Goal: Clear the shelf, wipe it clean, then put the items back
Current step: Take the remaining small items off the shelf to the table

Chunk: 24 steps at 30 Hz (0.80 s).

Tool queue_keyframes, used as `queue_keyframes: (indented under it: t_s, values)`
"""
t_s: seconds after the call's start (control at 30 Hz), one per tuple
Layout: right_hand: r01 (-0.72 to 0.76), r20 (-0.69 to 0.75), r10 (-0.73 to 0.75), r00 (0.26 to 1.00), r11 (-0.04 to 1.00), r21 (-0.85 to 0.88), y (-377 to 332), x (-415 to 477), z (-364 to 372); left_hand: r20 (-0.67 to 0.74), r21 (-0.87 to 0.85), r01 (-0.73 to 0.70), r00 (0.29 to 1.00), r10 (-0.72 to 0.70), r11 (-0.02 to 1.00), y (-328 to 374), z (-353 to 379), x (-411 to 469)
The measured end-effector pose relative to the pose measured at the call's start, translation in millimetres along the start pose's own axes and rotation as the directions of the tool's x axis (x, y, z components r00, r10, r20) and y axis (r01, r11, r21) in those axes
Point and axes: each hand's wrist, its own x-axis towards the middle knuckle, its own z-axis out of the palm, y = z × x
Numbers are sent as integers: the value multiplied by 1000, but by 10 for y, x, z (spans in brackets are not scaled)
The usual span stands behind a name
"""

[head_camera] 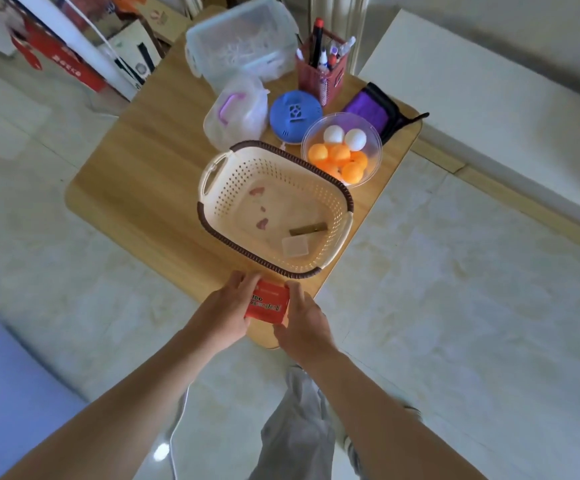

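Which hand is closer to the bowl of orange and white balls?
Right. The right hand holds the red box's right end, on the bowl's side. The left hand holds the box's left end, farther away. The basket lies between both hands and the bowl.

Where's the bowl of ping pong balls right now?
In the head view, the clear bowl sits on the table's right side, just beyond the basket, beside the blue disc and the purple cloth.

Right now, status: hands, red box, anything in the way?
Left hand and right hand both grip the red box, at the near edge of the table. White basket just beyond, few small items inside. Nothing between box and basket.
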Motion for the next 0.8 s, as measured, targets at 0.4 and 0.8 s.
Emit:
queue_keyframes:
  t_s: [0.4,0.8]
  values:
    - [-46,27,44,999,996,72,272,-81,-167,76,85,-91,994,84,992,-72,-305,18]
    - [-59,-201,124,972,952,301,1585,-1000,-1109,258,547,-118,966,-33,829,1874,-802,-579]
